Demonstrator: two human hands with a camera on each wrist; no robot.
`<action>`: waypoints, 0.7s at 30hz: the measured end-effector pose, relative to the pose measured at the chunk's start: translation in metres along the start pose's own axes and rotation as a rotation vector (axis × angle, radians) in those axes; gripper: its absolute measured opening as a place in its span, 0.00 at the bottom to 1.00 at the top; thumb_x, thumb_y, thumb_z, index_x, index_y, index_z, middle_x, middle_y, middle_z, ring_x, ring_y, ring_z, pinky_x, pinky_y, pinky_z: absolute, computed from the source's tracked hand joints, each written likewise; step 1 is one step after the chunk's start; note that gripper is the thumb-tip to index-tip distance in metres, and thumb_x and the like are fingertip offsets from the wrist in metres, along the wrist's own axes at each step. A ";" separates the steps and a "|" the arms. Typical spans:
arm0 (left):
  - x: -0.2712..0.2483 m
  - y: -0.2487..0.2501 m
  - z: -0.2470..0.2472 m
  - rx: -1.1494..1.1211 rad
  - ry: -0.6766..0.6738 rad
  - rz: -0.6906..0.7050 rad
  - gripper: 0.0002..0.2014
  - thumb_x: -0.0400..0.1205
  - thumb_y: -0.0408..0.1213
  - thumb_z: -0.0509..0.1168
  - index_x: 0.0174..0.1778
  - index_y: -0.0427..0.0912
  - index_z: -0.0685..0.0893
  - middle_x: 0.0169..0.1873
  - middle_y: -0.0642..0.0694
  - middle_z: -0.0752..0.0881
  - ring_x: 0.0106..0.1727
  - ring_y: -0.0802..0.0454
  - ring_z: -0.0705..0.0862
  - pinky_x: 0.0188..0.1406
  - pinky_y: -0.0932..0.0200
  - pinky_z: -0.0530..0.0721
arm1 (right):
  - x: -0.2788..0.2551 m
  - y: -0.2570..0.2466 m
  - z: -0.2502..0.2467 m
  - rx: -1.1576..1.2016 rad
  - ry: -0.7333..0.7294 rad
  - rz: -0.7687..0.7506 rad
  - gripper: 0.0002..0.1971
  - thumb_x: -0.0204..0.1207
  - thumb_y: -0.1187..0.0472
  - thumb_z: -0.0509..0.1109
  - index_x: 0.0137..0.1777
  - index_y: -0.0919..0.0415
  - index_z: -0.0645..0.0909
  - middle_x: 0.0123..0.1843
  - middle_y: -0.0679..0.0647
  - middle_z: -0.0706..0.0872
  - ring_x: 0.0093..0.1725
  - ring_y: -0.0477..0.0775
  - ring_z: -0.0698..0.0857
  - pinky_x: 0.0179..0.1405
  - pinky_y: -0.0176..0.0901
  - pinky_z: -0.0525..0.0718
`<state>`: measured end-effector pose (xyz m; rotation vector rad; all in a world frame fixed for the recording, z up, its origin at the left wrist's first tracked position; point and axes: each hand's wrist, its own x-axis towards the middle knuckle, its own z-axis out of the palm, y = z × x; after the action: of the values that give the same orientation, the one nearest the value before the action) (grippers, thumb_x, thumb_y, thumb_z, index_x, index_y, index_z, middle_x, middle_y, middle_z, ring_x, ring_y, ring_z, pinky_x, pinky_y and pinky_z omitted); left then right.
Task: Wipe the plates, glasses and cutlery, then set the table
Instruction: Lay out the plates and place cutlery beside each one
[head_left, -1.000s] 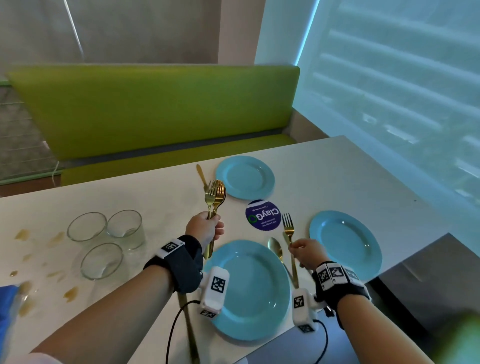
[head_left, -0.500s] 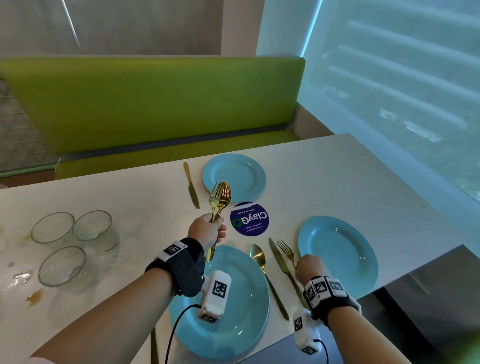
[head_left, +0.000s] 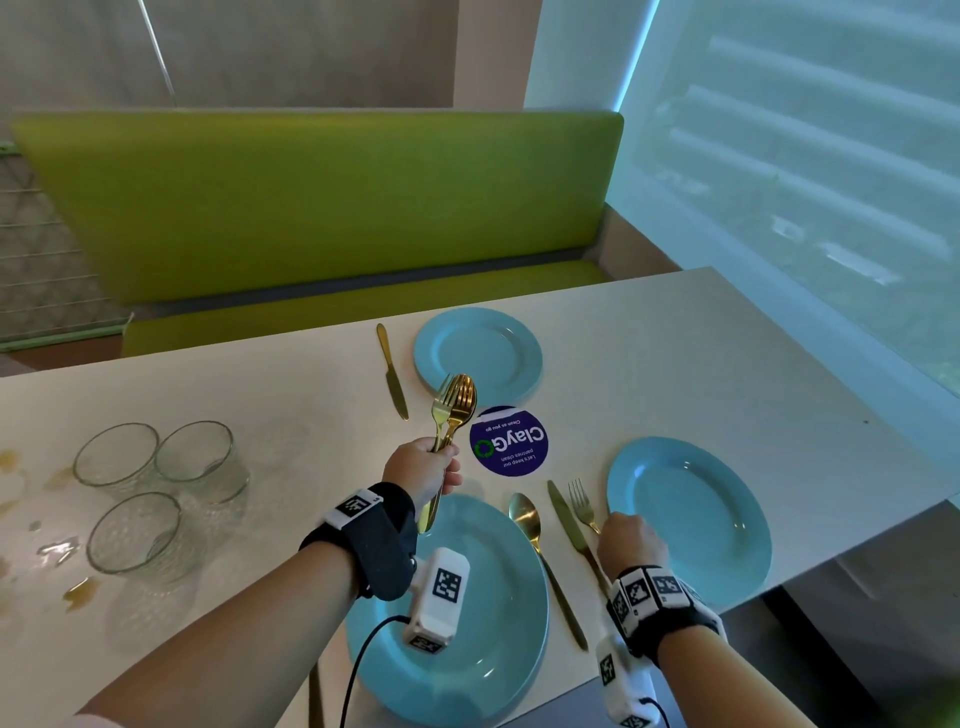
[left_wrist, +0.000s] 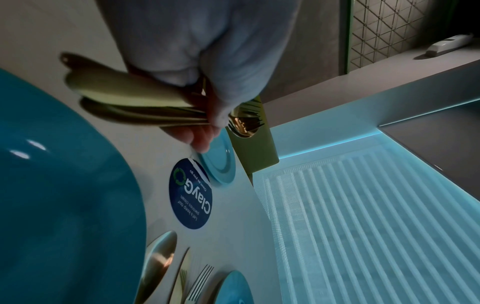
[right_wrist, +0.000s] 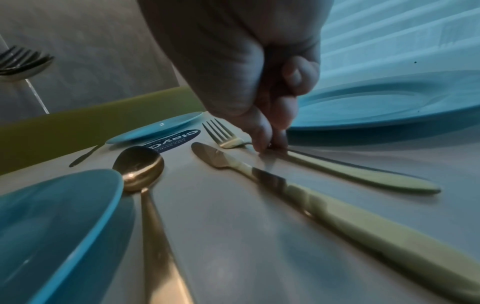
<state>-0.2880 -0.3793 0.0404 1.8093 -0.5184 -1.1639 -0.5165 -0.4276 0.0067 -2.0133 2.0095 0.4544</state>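
Three blue plates are on the white table: a near plate (head_left: 483, 649), a right plate (head_left: 691, 519) and a far plate (head_left: 478, 353). My left hand (head_left: 423, 470) grips a bundle of gold cutlery (head_left: 453, 410) upright above the near plate, with a fork and a spoon head showing; the wrist view shows the handles (left_wrist: 130, 98) in my fist. My right hand (head_left: 631, 538) pinches the neck of a gold fork (right_wrist: 337, 168) lying flat just left of the right plate. A gold knife (head_left: 566, 525) and spoon (head_left: 524, 519) lie between the two near plates. Another knife (head_left: 392, 371) lies left of the far plate.
Three clear glasses (head_left: 156, 483) stand grouped at the left, with brown spill marks (head_left: 80, 590) around them. A round dark-blue sticker (head_left: 509, 441) lies on the table's middle. A green bench (head_left: 332, 208) runs behind the table. The table's edge (head_left: 857, 551) drops off near right.
My right hand has brought the fork down from the air onto the table beside the right plate, next to the knife. My left hand keeps its cutlery bundle upright.
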 end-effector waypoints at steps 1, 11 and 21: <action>-0.001 0.001 0.000 -0.006 -0.010 -0.005 0.08 0.85 0.34 0.58 0.51 0.37 0.82 0.35 0.45 0.83 0.41 0.47 0.83 0.41 0.60 0.83 | -0.001 -0.002 -0.003 0.006 -0.001 -0.004 0.17 0.80 0.68 0.52 0.61 0.63 0.81 0.58 0.58 0.85 0.58 0.57 0.85 0.54 0.43 0.82; -0.009 0.013 0.004 0.001 -0.129 0.014 0.09 0.87 0.35 0.55 0.51 0.38 0.81 0.37 0.43 0.86 0.35 0.52 0.83 0.35 0.62 0.80 | -0.012 -0.084 -0.059 0.697 -0.058 -0.372 0.11 0.77 0.52 0.67 0.51 0.53 0.88 0.38 0.48 0.87 0.31 0.47 0.82 0.35 0.35 0.79; -0.009 0.030 0.019 -0.019 -0.366 0.041 0.10 0.87 0.32 0.55 0.47 0.40 0.81 0.38 0.41 0.87 0.35 0.50 0.85 0.33 0.62 0.84 | 0.003 -0.092 -0.069 1.150 -0.235 -0.245 0.06 0.75 0.60 0.72 0.37 0.56 0.85 0.29 0.52 0.83 0.26 0.47 0.77 0.23 0.36 0.71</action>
<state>-0.3049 -0.3969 0.0677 1.5664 -0.7470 -1.4745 -0.4222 -0.4565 0.0651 -1.3203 1.3138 -0.4303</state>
